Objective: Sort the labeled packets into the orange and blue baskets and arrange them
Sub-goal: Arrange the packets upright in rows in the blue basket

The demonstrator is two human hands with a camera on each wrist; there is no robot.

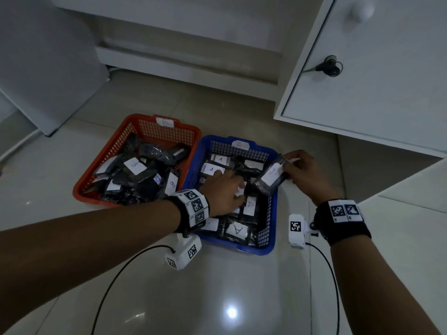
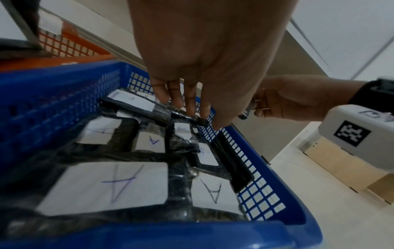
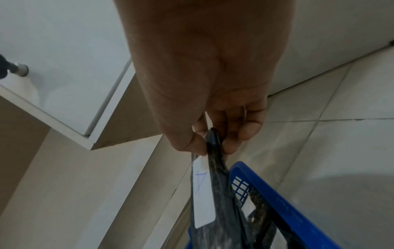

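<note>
Blue basket (image 1: 271, 213): sat on the pale tiled floor (image 1: 217, 298), to the right of the orange one and touching it along one side; a paper tag marked A was stuck on its far rim.
Packets in the blue basket (image 2: 102, 183): dark, shiny, each with a white label marked A; they lay flat and overlapping, covering the bottom.
Orange basket (image 1: 101, 163): to the left, tagged B on its far rim, heaped with dark packets (image 1: 135, 174) whose visible labels read B.
Left hand (image 1: 223, 192): reached down into the middle of the blue basket, fingers (image 2: 189, 102) extended and fairly straight, tips touching the packets at the far side; it gripped nothing I could see.
Right hand (image 1: 306, 174): at the far right corner of the blue basket, thumb and fingers pinched the top edge of one packet.
Held packet (image 1: 271, 177): tilted up on the basket's right rim, its lower end inside the basket, its white label marked A facing up.
White cabinet door (image 1: 377, 68): stood open at the far right, a key (image 1: 329, 66) in its lock.
</note>
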